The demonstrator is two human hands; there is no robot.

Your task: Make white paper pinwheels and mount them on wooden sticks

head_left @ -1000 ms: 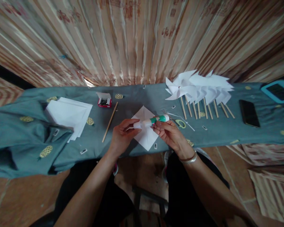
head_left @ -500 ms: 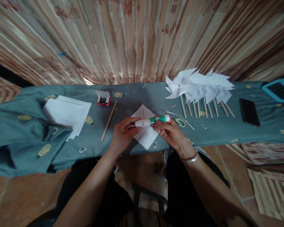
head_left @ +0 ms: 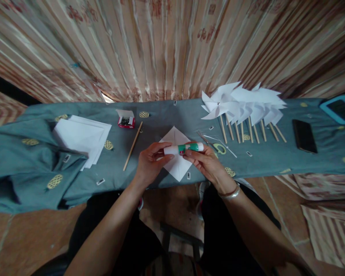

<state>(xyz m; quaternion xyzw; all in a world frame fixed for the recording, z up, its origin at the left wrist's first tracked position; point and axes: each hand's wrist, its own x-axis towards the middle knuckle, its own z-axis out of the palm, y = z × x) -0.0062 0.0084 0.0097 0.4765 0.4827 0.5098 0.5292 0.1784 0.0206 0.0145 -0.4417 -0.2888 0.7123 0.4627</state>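
Note:
A white and green glue stick [head_left: 183, 148] lies crosswise between my two hands, above the table. My left hand [head_left: 151, 161] is closed, pinching the white cap end between thumb and fingers. Around the green end, the fingers of my right hand [head_left: 208, 161] are closed. Beneath the glue stick a square white paper [head_left: 176, 168] is laid with one corner toward me, crease lines running through it; the hands and the glue stick cover its middle. Just beyond my right hand are scissors [head_left: 218, 148] with light green handles, partly hidden, and a thin white strip [head_left: 227, 146].
Left on the cloth-covered table [head_left: 161, 111] are stacked white papers [head_left: 80, 138], a small open red box [head_left: 125, 120] of dark pieces and a wooden stick [head_left: 133, 145]. Several paper pinwheels [head_left: 241, 101], a phone [head_left: 304, 136] and a blue-framed device [head_left: 339, 109] lie right.
The green part of the glue stick has shifted slightly left with my right hand, and less white shows between the hands. My left hand has barely moved. More of the scissors shows.

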